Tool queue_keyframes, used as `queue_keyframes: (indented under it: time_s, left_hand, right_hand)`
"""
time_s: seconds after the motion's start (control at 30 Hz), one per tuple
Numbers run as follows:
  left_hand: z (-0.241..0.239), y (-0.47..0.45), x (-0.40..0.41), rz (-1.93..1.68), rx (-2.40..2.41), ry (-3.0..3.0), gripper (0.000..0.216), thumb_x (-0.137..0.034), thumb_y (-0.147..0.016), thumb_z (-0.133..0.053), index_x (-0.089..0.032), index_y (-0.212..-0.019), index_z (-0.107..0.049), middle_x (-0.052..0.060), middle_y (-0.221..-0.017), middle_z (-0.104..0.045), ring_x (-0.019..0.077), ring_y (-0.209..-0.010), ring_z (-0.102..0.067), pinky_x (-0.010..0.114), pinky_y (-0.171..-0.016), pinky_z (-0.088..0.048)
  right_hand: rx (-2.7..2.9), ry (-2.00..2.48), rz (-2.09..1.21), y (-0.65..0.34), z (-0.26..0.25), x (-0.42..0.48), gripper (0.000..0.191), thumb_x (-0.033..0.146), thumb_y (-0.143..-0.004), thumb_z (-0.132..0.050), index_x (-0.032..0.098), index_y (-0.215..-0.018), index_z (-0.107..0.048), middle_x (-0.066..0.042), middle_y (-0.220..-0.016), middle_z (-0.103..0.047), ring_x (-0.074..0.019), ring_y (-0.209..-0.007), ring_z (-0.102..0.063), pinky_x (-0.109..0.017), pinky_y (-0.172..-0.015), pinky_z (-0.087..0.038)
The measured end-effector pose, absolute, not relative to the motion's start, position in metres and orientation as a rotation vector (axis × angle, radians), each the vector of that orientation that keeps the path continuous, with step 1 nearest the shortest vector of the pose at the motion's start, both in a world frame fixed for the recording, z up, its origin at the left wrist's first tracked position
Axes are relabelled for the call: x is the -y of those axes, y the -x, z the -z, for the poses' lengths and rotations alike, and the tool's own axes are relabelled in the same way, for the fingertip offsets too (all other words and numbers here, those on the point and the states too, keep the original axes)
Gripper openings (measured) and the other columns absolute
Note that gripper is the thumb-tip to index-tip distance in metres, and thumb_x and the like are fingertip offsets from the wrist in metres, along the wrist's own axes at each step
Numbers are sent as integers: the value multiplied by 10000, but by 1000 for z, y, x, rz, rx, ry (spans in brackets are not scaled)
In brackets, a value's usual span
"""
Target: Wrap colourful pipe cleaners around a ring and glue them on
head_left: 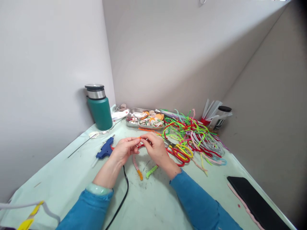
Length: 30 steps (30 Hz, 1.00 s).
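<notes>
My left hand (123,150) and my right hand (155,149) meet over the middle of the table, thumbs and fingers pinched together. Between the fingertips shows a small orange bit of pipe cleaner (140,138); most of it is hidden by the fingers. Beneath the hands lies a curved piece wrapped in pipe cleaner, with a pink and orange end (137,169) and a bright green end (152,171). Its upper part is covered by my hands. A blue glue gun (105,148) rests left of my left hand. Scissors with red and yellow handles (179,154) lie beside my right hand.
A metal tray (145,127) of small cut pieces stands at the back, near a green bottle (100,111). Tangled pipe cleaners (194,134) heap at the back right, before a black-lidded jar (219,118). A black phone (256,201) lies front right; a black cord (123,198) crosses the front.
</notes>
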<state>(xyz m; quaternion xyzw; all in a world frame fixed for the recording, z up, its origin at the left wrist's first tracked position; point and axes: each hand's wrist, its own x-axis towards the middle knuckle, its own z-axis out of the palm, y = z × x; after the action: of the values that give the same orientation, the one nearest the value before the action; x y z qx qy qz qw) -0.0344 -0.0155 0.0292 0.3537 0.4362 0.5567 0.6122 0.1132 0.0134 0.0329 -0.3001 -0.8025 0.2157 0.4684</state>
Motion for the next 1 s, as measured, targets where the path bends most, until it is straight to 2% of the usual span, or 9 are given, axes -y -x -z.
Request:
queue_keyframes:
  time_s: [0.3,0.53,0.8,1.0]
  left_hand:
    - [-27,39,15,-1222,-885,-839,139,-230,-644,-703,-109,-682,-647,-6,-595,-576,41,-441,-458,189,-467,-382]
    - [-30,41,17,-1176,-832,-807,113,-218,-665,-689,-116,-701,-657,-2,-612,-580,38,-425,-449,200,-474,-411]
    - [-27,41,17,-1131,-804,-825,101,-197,-684,-674,-98,-686,-654,0,-588,-581,28,-405,-420,193,-471,-419]
    - [-26,40,16,-1097,-761,-786,94,-177,-705,-656,-91,-668,-640,-16,-560,-561,19,-391,-411,182,-453,-407]
  right_hand:
    - [2154,627,-385,-122,-34,-16,192,262,-876,-433,209,-922,-611,-56,-865,-600,-164,-813,-546,-278,-748,-410]
    - [2054,644,-557,-120,-38,-12,121,266,-847,-469,199,-830,-569,-18,-782,-574,-125,-660,-516,-250,-639,-407]
    - [2180,499,-421,-125,-38,-16,88,154,-816,-464,192,-825,-543,-27,-797,-551,-135,-725,-506,-250,-656,-396]
    - [2229,478,-279,-129,-38,-19,61,187,-829,-474,185,-841,-533,-42,-840,-534,-144,-749,-502,-263,-668,-398]
